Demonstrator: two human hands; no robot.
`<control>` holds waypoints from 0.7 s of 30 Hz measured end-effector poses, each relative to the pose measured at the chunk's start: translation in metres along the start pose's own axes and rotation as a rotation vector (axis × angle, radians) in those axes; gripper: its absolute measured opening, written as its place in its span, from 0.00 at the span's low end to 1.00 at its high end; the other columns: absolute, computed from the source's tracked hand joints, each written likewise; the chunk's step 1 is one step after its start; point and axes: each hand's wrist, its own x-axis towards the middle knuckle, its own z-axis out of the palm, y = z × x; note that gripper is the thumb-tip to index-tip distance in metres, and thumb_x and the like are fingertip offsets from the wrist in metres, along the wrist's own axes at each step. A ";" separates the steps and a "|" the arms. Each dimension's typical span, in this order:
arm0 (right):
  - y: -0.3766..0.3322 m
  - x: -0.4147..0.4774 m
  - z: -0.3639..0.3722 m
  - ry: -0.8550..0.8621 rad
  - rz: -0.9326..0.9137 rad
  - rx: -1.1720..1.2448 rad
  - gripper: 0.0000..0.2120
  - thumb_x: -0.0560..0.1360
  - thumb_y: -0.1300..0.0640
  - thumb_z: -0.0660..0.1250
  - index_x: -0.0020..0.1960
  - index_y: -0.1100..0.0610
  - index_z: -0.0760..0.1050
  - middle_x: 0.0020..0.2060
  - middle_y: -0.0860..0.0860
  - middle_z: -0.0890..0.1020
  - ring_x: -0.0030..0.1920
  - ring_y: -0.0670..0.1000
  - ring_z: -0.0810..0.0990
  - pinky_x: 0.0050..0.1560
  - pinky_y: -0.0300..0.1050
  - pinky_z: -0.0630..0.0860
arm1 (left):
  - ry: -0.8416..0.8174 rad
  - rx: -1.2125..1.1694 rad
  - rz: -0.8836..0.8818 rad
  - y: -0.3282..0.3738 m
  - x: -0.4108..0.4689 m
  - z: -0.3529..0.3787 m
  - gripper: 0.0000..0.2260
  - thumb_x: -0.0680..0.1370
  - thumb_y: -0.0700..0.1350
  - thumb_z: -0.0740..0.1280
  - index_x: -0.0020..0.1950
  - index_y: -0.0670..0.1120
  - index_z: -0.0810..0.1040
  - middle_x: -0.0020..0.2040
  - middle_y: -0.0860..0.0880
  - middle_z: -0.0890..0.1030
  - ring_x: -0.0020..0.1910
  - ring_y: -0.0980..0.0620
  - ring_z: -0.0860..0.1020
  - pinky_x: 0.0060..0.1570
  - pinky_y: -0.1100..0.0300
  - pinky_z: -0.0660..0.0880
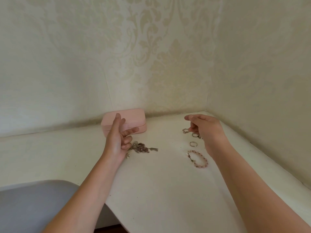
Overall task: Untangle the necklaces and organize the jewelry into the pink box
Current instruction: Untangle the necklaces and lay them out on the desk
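Note:
A closed pink box stands at the back of the white table, against the wall. In front of it lies a tangled heap of necklaces. My left hand hovers over the heap's left side in front of the box, fingers loosely spread, holding nothing. My right hand is raised at the right with fingers loosely curled, holding nothing. Just beside it lie a small chain bracelet and a ring. Nearer me are another ring and a pink bead bracelet.
Patterned wallpaper walls close the table in at the back and on the right. A grey rounded chair back sits at the lower left below the table's curved front edge.

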 end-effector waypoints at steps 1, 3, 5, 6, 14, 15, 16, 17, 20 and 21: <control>0.001 -0.002 0.002 -0.025 0.001 -0.009 0.09 0.77 0.60 0.64 0.42 0.55 0.81 0.29 0.48 0.75 0.32 0.46 0.77 0.38 0.36 0.72 | -0.008 0.029 -0.002 -0.001 0.000 0.000 0.20 0.77 0.62 0.58 0.60 0.50 0.71 0.32 0.46 0.82 0.19 0.59 0.57 0.16 0.69 0.52; 0.005 -0.008 0.013 -0.076 -0.029 -0.136 0.08 0.76 0.59 0.64 0.42 0.55 0.81 0.30 0.48 0.78 0.34 0.46 0.78 0.38 0.36 0.71 | -0.024 0.070 -0.005 -0.002 0.001 0.001 0.21 0.78 0.62 0.57 0.61 0.49 0.71 0.33 0.46 0.82 0.19 0.59 0.57 0.16 0.69 0.51; 0.013 -0.015 0.029 -0.144 -0.149 -0.376 0.06 0.76 0.58 0.65 0.45 0.55 0.81 0.35 0.48 0.82 0.38 0.47 0.80 0.37 0.35 0.72 | -0.036 0.100 0.000 -0.004 0.000 0.001 0.21 0.78 0.62 0.57 0.63 0.49 0.71 0.34 0.46 0.81 0.19 0.58 0.57 0.16 0.69 0.52; 0.018 -0.020 0.037 -0.206 -0.244 -0.514 0.07 0.76 0.58 0.65 0.49 0.54 0.81 0.40 0.48 0.83 0.43 0.47 0.81 0.42 0.36 0.74 | -0.044 0.114 0.007 -0.004 0.000 0.001 0.21 0.78 0.62 0.56 0.63 0.49 0.71 0.34 0.46 0.81 0.19 0.58 0.57 0.16 0.69 0.52; 0.054 -0.037 0.078 -0.798 -0.548 -0.986 0.23 0.82 0.51 0.53 0.76 0.51 0.56 0.75 0.50 0.60 0.74 0.52 0.59 0.71 0.44 0.55 | -0.059 0.179 0.042 -0.005 -0.011 -0.010 0.18 0.79 0.61 0.56 0.62 0.52 0.72 0.35 0.44 0.82 0.18 0.57 0.57 0.17 0.68 0.52; 0.056 -0.035 0.077 -0.791 -0.539 -1.040 0.23 0.82 0.48 0.51 0.76 0.49 0.55 0.77 0.48 0.55 0.76 0.51 0.53 0.73 0.46 0.50 | -0.045 0.179 0.053 -0.004 -0.012 -0.016 0.18 0.79 0.61 0.56 0.61 0.53 0.73 0.34 0.45 0.82 0.18 0.57 0.57 0.17 0.69 0.52; 0.057 -0.035 0.076 -0.783 -0.514 -1.071 0.24 0.82 0.46 0.51 0.76 0.47 0.55 0.77 0.47 0.51 0.76 0.51 0.50 0.74 0.47 0.46 | -0.027 0.176 0.065 -0.003 -0.013 -0.021 0.17 0.79 0.60 0.56 0.61 0.54 0.73 0.34 0.45 0.82 0.19 0.57 0.57 0.18 0.68 0.51; 0.057 -0.035 0.074 -0.782 -0.492 -1.082 0.24 0.81 0.44 0.51 0.76 0.45 0.55 0.77 0.45 0.50 0.77 0.50 0.48 0.74 0.48 0.44 | -0.005 0.171 0.077 -0.001 -0.013 -0.027 0.16 0.79 0.60 0.57 0.61 0.54 0.74 0.33 0.45 0.81 0.19 0.58 0.57 0.17 0.69 0.51; 0.053 -0.039 0.063 -0.816 -0.478 -1.096 0.24 0.80 0.39 0.51 0.74 0.39 0.54 0.77 0.43 0.47 0.77 0.49 0.44 0.74 0.49 0.41 | 0.046 0.164 0.088 0.007 -0.015 -0.045 0.15 0.79 0.58 0.58 0.59 0.52 0.76 0.32 0.46 0.80 0.18 0.59 0.57 0.16 0.69 0.51; 0.051 -0.040 0.057 -0.833 -0.473 -1.101 0.24 0.79 0.37 0.50 0.74 0.37 0.54 0.77 0.42 0.46 0.77 0.49 0.43 0.75 0.49 0.40 | 0.047 0.171 0.087 0.010 -0.015 -0.052 0.16 0.79 0.58 0.57 0.58 0.51 0.77 0.33 0.46 0.79 0.18 0.59 0.57 0.16 0.70 0.52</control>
